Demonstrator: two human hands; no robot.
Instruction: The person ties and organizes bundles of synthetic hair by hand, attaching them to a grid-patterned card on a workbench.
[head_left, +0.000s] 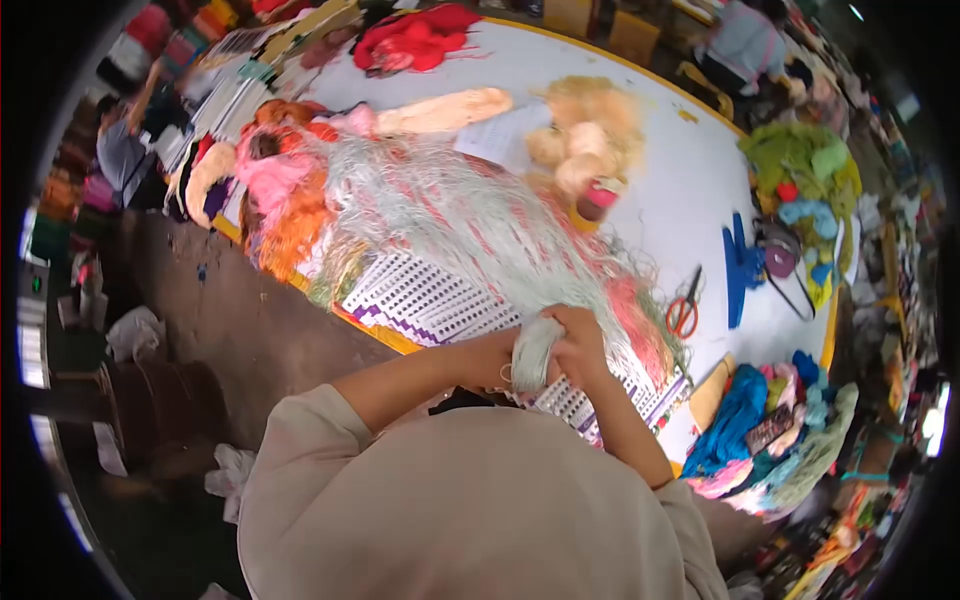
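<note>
Both my hands meet at the table's near edge around a small bundle of pale green-white yarn [533, 350]. My left hand [487, 357] grips the bundle from the left. My right hand [580, 343] closes on it from the right, fingers curled over the top. The bundle runs on into a long spread of pale strands [470, 215] lying across the table. Under the strands lies a white perforated mesh canvas [415, 295] with a purple pattern at its edge.
Orange-handled scissors [685, 310] and a blue tool [738, 265] lie right of my hands on the white table [660, 170]. Yarn piles surround it: red [415, 40], cream [585, 130], orange-pink [285, 190], green [805, 160], blue [745, 415]. People sit at far left [120, 150] and top right [745, 40].
</note>
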